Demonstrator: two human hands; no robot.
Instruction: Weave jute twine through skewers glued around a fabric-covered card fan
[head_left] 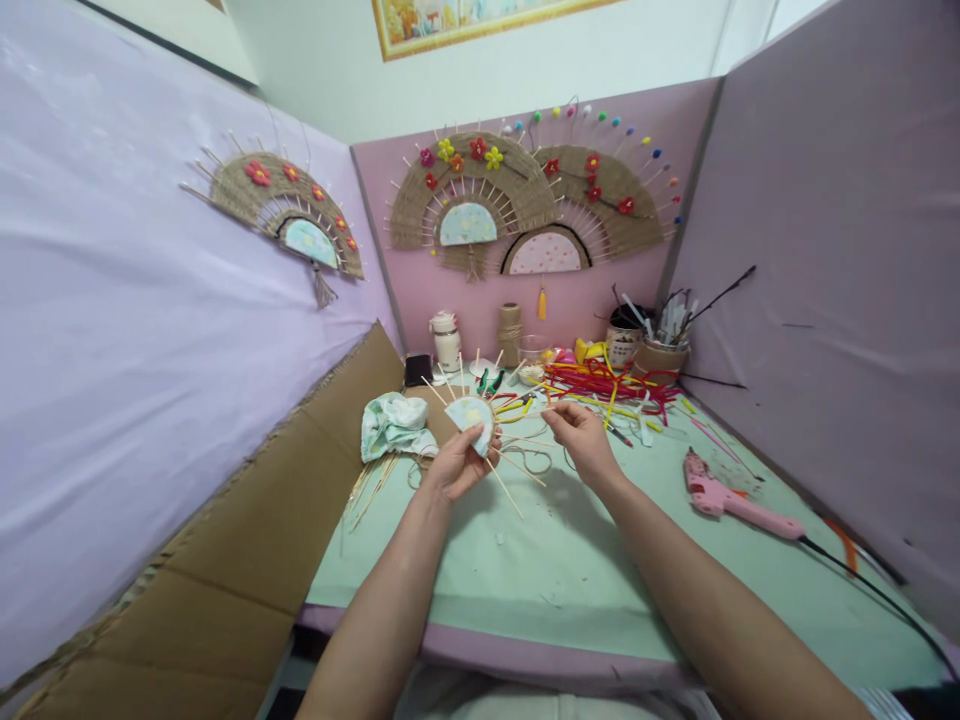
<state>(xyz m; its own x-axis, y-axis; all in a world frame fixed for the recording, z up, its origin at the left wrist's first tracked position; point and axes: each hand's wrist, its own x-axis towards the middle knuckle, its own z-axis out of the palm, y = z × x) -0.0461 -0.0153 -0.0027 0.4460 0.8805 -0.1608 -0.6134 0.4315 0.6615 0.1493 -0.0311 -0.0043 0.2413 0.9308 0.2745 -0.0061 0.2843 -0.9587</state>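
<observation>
My left hand (463,462) is closed on a small half-round fan piece (471,412), thumb on its pale blue patterned face and fingers behind. Thin wooden sticks (517,465) fan out from its curved edge. To the right, my right hand (579,436) pinches a thin strand of twine (519,413) that runs toward the fan's curved edge. Loose loops of twine (534,462) lie on the table below. Left of the fan piece rests a crumpled green-and-white cloth (394,425), with several spare sticks (373,488) beside it.
A pink glue gun (739,503) lies at the right, its cord trailing off. Red and yellow pipe cleaners (611,385), green-handled cutters (491,382), a twine spool (510,333) and a white bottle (446,341) stand or lie behind. Cardboard (225,560) borders the left. Finished fans (472,180) hang behind.
</observation>
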